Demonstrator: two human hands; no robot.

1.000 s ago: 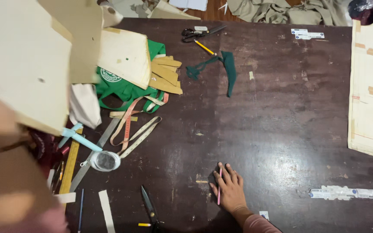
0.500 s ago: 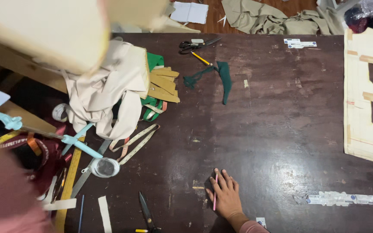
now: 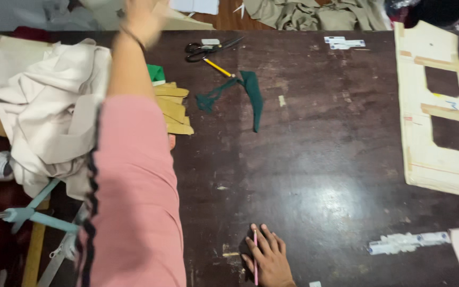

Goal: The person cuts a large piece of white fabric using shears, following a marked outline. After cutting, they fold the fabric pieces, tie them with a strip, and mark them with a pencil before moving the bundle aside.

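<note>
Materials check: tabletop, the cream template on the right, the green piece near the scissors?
Tabletop: dark, worn, likely varnished wood or laminate; it shows scuffs and a glossy glare patch. Cream template: stiff card or thin board, matte, with flat clean-cut window openings and tape strips. Green piece: soft fabric, matte, lying limp and curved.

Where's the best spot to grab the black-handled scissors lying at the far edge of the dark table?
Probably by the black loop handles of the black-handled scissors, coming from the left. They lie flat with the handles pointing left and the blades pointing right, so a grip there stays off the blades and the yellow pencil just below.
</note>
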